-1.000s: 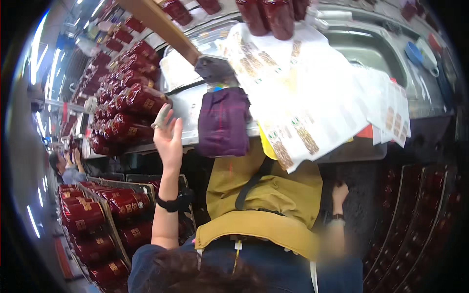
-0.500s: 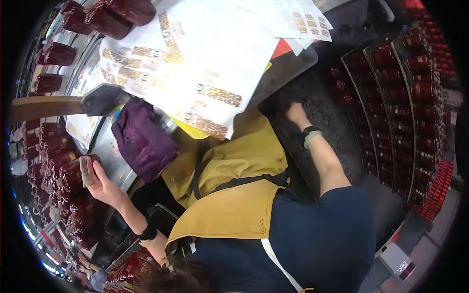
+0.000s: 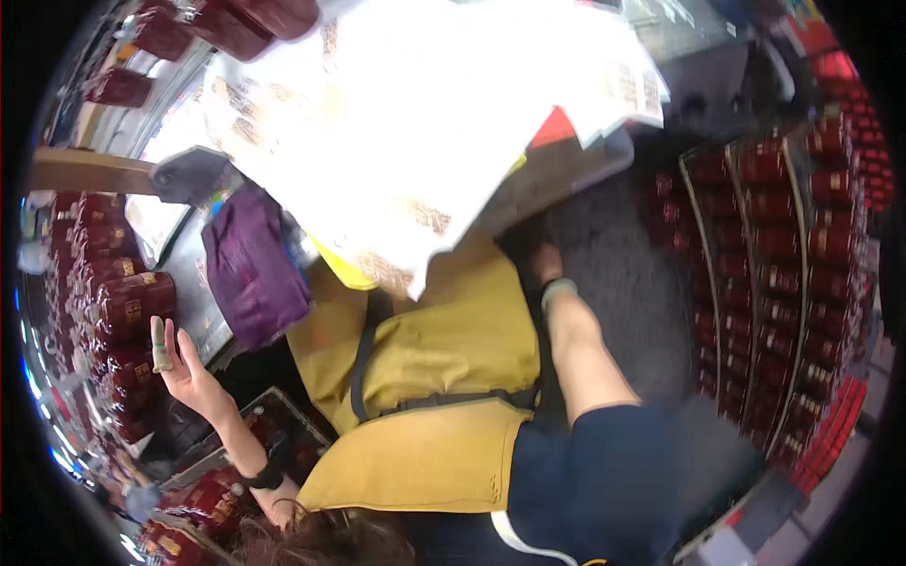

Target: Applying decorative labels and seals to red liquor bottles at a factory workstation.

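My left hand (image 3: 192,379) is raised at the left with its fingers apart and nothing in it. A pale cover with a green band sits on one finger. Beside that hand stand stacked glossy dark red containers (image 3: 137,300); I cannot tell whether it touches them. My right hand (image 3: 545,264) reaches down past the right edge of my mustard apron (image 3: 453,325), over a dark surface (image 3: 613,259). Its fingers are blurred and in shadow. Between my arms, large white printed sheets (image 3: 377,123) lie over the worktop, and a folded purple cloth (image 3: 253,274) lies left of them.
Rows of dark red containers (image 3: 774,278) with thin dividers between them fill the right side. A wooden bar (image 3: 90,173) with a dark end piece juts in from the left. More red containers (image 3: 241,24) stand at the far left, and a crate (image 3: 283,424) sits below my left arm.
My right hand has drawn closer to my body and the apron's edge. The left hand stays raised, slightly lower, with fingers still spread. The whole view has shifted a little.
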`<control>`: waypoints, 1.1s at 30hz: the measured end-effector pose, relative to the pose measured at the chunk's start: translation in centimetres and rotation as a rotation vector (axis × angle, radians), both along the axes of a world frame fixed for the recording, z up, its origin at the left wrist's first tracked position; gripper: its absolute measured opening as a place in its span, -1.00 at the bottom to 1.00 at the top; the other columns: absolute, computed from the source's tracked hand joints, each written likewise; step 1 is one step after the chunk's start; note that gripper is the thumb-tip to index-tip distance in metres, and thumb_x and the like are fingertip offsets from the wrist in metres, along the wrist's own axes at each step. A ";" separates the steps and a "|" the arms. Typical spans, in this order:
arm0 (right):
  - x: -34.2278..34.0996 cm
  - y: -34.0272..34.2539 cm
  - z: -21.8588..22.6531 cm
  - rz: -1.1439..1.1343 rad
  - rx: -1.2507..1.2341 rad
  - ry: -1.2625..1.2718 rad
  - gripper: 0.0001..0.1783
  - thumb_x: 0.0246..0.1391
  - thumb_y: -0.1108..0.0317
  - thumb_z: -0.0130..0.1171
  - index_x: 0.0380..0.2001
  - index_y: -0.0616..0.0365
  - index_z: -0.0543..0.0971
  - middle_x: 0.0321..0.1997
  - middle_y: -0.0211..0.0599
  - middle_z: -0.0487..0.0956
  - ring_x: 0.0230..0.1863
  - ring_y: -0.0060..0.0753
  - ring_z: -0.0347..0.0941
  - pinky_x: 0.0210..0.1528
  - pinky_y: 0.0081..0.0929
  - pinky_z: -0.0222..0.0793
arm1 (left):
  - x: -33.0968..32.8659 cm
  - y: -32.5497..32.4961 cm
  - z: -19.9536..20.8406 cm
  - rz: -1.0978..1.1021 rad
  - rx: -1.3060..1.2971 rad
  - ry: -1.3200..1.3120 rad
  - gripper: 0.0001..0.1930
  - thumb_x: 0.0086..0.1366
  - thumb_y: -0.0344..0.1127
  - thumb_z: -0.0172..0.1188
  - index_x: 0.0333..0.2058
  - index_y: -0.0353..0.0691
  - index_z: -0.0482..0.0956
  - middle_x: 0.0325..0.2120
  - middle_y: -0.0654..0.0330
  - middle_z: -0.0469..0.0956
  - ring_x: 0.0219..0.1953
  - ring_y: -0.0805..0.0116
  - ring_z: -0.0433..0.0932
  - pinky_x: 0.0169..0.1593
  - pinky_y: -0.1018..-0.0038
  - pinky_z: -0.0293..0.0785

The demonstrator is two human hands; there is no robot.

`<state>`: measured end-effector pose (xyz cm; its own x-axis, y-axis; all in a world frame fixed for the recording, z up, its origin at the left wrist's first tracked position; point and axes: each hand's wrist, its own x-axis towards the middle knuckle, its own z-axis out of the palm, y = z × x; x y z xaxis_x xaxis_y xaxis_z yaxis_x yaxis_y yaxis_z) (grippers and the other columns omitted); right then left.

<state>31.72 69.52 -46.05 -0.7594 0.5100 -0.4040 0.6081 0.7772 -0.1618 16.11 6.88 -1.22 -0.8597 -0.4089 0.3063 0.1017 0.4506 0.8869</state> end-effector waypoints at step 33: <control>-32.9 15.1 56.9 0.059 0.570 0.928 -0.75 0.27 0.12 0.20 -0.17 -0.03 0.73 -0.14 -0.15 0.68 -0.04 0.07 0.62 0.00 -0.08 0.51 | -3.8 -0.3 0.3 0.006 0.109 0.158 -0.54 0.50 -0.56 0.02 0.33 -0.40 0.32 0.35 0.06 0.34 0.34 0.25 0.37 0.38 0.32 0.31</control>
<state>-1.19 84.60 10.80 -0.6759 0.3936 0.6231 0.3946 0.9073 -0.1451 12.35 6.59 -0.89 -0.8021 -0.4517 0.3907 0.2410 0.3537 0.9038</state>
